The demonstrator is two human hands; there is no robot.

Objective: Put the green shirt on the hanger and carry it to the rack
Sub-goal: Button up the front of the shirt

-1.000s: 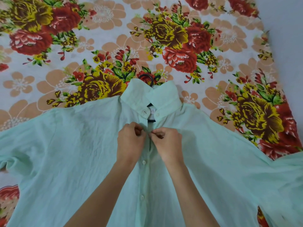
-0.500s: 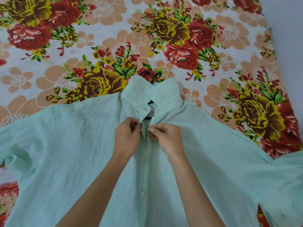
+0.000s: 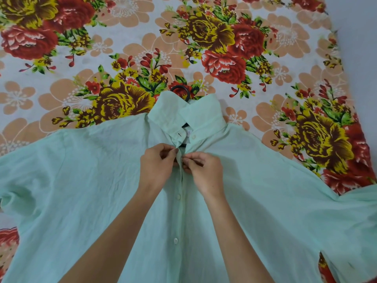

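The pale green shirt (image 3: 81,180) lies spread flat, front up, sleeves out to both sides. A black hanger sits inside it: only its hook (image 3: 182,91) shows above the collar, plus a dark sliver in the open neck. My left hand (image 3: 157,167) pinches the left edge of the placket just below the collar. My right hand (image 3: 206,170) pinches the right edge against it, at the second button from the top. Below my hands the front is buttoned, with two white buttons showing.
The shirt rests on a bed covered by a floral sheet (image 3: 142,48) with red and yellow roses. A plain grey wall (image 3: 361,48) runs along the right side. No rack is in view.
Both hands have moved slightly up the placket toward the collar and stay pinched together on the shirt edges. The collar opening has narrowed a little.
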